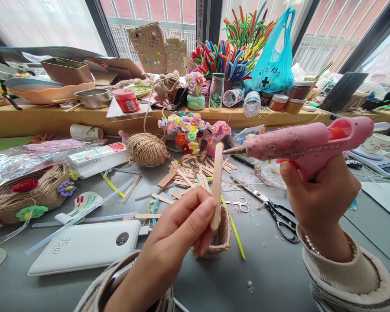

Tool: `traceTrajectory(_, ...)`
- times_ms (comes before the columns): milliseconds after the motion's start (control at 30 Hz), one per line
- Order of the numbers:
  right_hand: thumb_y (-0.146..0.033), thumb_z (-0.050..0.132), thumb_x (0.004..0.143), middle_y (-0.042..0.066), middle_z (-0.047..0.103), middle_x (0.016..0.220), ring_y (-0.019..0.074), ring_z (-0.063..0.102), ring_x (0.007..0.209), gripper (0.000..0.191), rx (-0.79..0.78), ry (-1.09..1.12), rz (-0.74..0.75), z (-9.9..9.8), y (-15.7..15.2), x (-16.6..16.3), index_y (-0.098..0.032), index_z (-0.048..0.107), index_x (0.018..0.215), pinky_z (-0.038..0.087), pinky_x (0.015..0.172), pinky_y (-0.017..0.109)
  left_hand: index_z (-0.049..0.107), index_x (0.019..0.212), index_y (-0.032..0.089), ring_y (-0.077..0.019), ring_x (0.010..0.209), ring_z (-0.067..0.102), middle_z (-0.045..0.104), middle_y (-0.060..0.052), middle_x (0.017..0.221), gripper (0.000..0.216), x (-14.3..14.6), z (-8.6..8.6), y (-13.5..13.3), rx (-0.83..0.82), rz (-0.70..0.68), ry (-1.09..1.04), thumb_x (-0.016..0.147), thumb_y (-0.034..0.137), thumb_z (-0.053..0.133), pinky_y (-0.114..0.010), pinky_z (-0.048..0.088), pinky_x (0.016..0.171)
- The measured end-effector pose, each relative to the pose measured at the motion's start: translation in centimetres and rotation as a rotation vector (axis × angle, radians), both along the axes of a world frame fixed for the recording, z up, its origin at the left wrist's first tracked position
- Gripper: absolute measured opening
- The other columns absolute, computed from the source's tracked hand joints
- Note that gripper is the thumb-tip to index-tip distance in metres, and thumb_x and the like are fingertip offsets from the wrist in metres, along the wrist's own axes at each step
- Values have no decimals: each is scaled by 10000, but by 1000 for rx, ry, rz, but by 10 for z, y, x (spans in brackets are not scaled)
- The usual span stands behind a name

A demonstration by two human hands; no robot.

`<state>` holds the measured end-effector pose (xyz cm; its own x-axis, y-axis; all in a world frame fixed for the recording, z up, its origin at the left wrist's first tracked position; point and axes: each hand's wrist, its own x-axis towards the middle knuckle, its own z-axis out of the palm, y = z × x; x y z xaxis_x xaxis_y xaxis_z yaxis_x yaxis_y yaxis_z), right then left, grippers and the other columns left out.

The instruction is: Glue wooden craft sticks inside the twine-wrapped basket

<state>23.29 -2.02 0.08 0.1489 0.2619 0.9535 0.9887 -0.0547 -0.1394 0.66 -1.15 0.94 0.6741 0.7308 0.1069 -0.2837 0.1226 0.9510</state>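
Pinched upright between the thumb and fingers of my left hand (188,221) is a wooden craft stick (217,182). My right hand (321,197) is wrapped round the handle of a pink hot glue gun (289,141). The gun points left, its metal nozzle close to the upper end of the stick; whether they touch, I cannot tell. Behind and below my left hand stands a small twine-wrapped box (225,242), partly hidden by that hand. Several loose craft sticks (185,175) lie in a pile beyond it.
Black-handled scissors (281,223) and small silver scissors (240,203) lie near the box. A white power bank (87,247) and a twine-covered basket (48,190) are at left. A twine ball (147,149) sits farther back, below a crowded shelf (94,115). A kitchen scale (377,160) is at right.
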Motion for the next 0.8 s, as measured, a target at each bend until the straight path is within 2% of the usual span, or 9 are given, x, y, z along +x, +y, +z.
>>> traceTrajectory(300,-430,570,733,-61,347,496,93,280,402,322,-57,119,-47,-5,-2,-1,-248,327,624,218,389,252,455,679,183,-75,503,305,393,58,545,310,2,0,0,-11,-20,-1,940,346,425,-206,267,495)
traceTrajectory(467,-444,560,725,-32,401,510,128,333,432,299,-110,175,-65,-2,-4,-2,-263,337,639,219,415,280,457,658,178,-75,492,286,384,55,534,314,3,2,-4,-31,47,-16,929,336,447,-211,248,482)
traceTrajectory(800,-420,563,725,-52,370,494,123,362,440,320,-57,125,-21,0,-1,-2,-254,308,627,230,460,270,466,632,171,-71,484,280,382,53,521,331,6,4,-6,-60,53,-39,908,352,490,-209,235,473)
